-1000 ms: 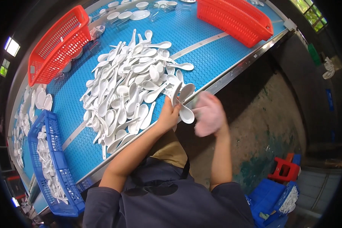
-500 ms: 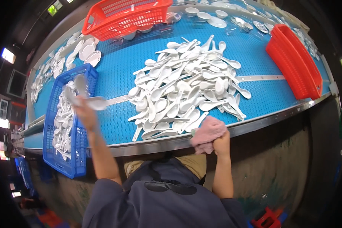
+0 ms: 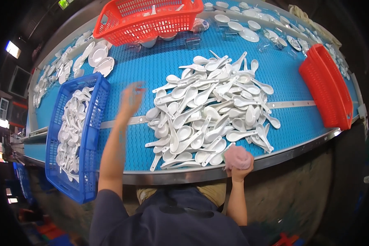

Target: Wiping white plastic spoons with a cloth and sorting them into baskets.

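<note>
A large heap of white ceramic soup spoons [image 3: 209,110] lies on the blue textured belt in front of me. My left hand [image 3: 132,98] is over the belt between this heap and the blue basket [image 3: 95,106]. Motion smears its fingers, and no spoon shows in it. Inside the blue basket many more white spoons [image 3: 71,135] are piled. At the near edge, by the heap's front right, my right hand [image 3: 242,171] is closed around a bunched pink cloth [image 3: 238,158].
A red basket [image 3: 151,29] with a few spoons stands at the far side. Stacked red baskets [image 3: 326,88] lean at the right. White plates [image 3: 98,55] are at the far left, bowls [image 3: 235,26] at the back. A metal rail [image 3: 172,177] edges the near side.
My left hand has let go of several spoons at the blue basket and moved right, away from it. My right hand keeps the cloth; the whole view has shifted slightly.
</note>
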{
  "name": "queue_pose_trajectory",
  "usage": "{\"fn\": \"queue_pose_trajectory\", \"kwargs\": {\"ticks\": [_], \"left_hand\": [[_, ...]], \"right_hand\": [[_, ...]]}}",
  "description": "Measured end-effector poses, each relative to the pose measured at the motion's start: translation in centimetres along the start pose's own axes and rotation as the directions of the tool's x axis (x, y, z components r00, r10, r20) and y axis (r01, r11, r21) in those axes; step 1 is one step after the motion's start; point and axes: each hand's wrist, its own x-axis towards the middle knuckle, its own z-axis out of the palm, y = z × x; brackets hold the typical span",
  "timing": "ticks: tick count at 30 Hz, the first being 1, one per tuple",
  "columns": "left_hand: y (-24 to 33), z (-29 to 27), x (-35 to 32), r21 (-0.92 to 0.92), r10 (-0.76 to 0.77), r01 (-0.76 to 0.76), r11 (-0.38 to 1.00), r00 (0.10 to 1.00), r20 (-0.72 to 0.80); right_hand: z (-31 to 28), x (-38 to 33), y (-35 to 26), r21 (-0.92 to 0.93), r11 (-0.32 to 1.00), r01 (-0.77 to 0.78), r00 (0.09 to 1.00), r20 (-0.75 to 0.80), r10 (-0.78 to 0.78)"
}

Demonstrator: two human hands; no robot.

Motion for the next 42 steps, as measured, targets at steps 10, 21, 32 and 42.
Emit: {"fn": "queue_pose_trajectory", "kwargs": {"ticks": [10, 21, 32, 42], "left_hand": [[6.2, 14.2, 9.6, 0.129, 0.022, -0.094, 0.987, 0.880, 0.475], [3.0, 14.6, 16.0, -0.110, 0.017, 0.062, 0.992, 0.798, 0.602], [2.8, 11.4, 14.4, -0.058, -0.080, 0.162, 0.985, 0.731, 0.678], [3.9, 1.0, 22.3, -0.491, 0.081, 0.023, 0.871, 0.979, 0.188]], "right_hand": [[0.7, 0.9, 0.3, -0.197, 0.980, 0.010, 0.999, -0.042, -0.019], [0.8, 0.9, 1.3, -0.230, 0.972, 0.046, 0.999, 0.008, -0.045], [1.3, 1.8, 0.9, -0.283, 0.951, 0.125, 0.992, 0.031, -0.122], [1.4, 2.1, 0.5, -0.279, 0.956, 0.088, 0.996, 0.051, -0.076]]}}
